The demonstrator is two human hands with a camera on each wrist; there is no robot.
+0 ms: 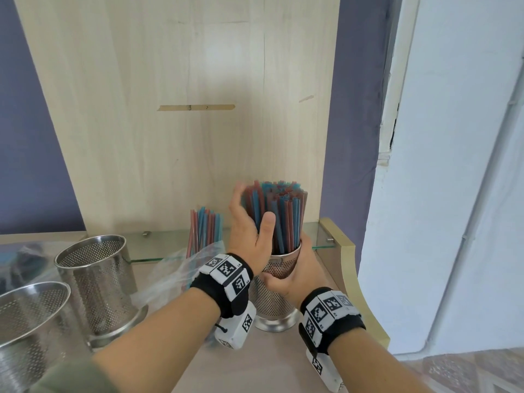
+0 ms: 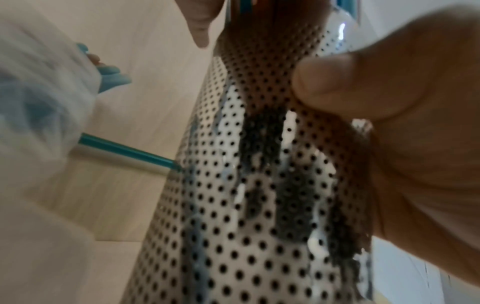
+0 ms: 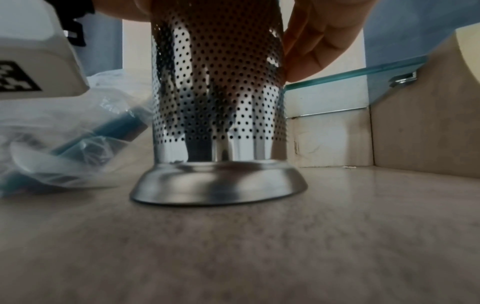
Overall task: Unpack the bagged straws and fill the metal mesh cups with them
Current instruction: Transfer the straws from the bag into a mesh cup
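A thick bundle of red and blue straws [image 1: 279, 211] stands upright in a perforated metal cup [image 1: 273, 302] on the counter. My left hand [image 1: 252, 214] curls round the bundle just above the rim, thumb in front and fingers behind. My right hand [image 1: 292, 270] grips the cup's upper wall. In the right wrist view the cup [image 3: 218, 98] rests flat on its base and my right fingers [image 3: 317, 41] wrap its far side. In the left wrist view the cup's wall [image 2: 228, 195] fills the middle, and the right thumb [image 2: 327, 82] presses on it.
A clear plastic bag [image 1: 181, 268] with more straws [image 1: 205, 231] in it leans left of the filled cup. An empty mesh cup [image 1: 96, 282] and another one [image 1: 28, 321] stand at the left. A glass shelf [image 1: 323, 234] and a wooden panel close off the back. The counter's curved edge [image 1: 365, 302] is at the right.
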